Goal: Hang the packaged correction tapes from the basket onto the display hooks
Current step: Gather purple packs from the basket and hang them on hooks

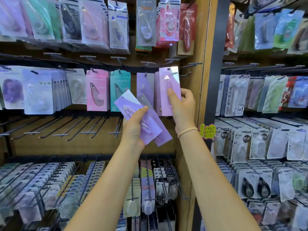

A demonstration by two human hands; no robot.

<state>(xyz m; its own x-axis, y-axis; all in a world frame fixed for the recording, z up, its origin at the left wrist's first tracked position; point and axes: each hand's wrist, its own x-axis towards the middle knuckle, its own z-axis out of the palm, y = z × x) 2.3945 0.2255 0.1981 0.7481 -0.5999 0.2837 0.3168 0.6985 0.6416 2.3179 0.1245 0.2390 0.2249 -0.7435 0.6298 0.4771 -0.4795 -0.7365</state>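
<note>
My right hand (181,105) pinches a lilac packaged correction tape (170,87), thumb on its front, holding it upright against the display with its top hole near a hook (168,63). My left hand (135,127) grips a fanned stack of purple correction tape packs (133,110), tilted, just left of and below the right hand. Another purple pack (145,87) hangs on a hook right behind them. No basket is in view.
Pink (97,90) and teal (119,87) packs hang to the left. Below them juts a row of bare hooks (66,129). A wooden post (198,80) stands right of my right hand. Racks of other packaged tapes fill the shelves below and to the right.
</note>
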